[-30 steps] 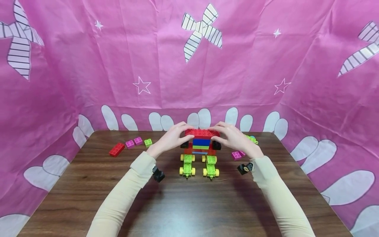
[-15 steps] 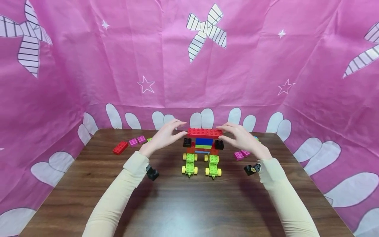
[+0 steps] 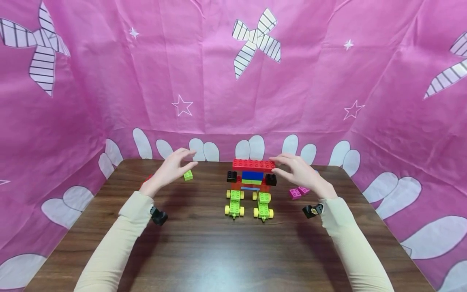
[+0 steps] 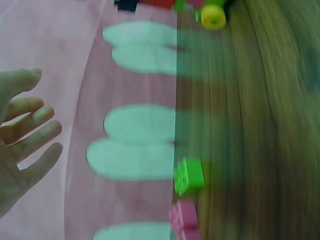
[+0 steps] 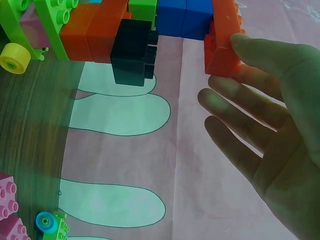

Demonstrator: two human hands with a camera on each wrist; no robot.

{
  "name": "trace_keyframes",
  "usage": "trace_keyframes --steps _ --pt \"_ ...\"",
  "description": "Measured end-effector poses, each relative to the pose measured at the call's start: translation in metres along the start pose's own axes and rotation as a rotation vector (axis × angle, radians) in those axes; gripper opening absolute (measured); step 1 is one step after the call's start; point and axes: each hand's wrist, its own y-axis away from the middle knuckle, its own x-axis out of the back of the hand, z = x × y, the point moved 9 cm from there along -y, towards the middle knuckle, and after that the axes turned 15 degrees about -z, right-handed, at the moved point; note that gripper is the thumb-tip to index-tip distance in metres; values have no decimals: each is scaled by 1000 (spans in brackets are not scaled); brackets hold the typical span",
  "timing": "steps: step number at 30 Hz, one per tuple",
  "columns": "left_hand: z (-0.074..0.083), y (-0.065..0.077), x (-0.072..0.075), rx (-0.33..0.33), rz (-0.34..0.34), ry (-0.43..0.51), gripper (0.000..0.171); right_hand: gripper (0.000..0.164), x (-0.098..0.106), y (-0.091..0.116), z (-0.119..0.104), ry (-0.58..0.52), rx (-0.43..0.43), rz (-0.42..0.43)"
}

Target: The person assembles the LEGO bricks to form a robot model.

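In the head view, a building-brick structure stands mid-table, topped by a long red brick (image 3: 253, 164). Beneath are blue bricks (image 3: 252, 175), with a black brick (image 3: 231, 176) on the left and another black brick (image 3: 271, 179) on the right. Two green wheeled bases (image 3: 235, 203) support it. My right hand (image 3: 297, 172) pinches the long red brick's right end; in the right wrist view, the thumb lies on its edge and the index fingertip is hidden behind it. My left hand (image 3: 168, 170) is apart from the structure, fingers loosely extended and holding nothing, near a small green brick (image 3: 187, 175).
Pink bricks (image 3: 299, 192) lie right of the structure, and a green piece with a blue round part (image 5: 47, 222) is nearby. More pink bricks (image 4: 185, 216) and a mostly covered red brick (image 3: 147, 179) are at left. Patterned pink cloth (image 3: 215, 101) surrounds the wooden table (image 3: 219, 251).
My left hand has let go of the long red brick's left end and moved left, over the loose bricks. My right hand has stayed at the right end. The view has shifted slightly.
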Motion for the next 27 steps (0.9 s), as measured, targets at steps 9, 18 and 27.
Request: trace_keyframes --steps 9,18,27 --pt "-69 36 28 147 111 -4 36 38 2 1 0 1 -1 4" --pt "-124 69 13 333 2 -94 43 38 1 0 0 12 10 7" --pt "-151 89 -5 462 -132 -140 48 38 0 0 0 12 13 10"
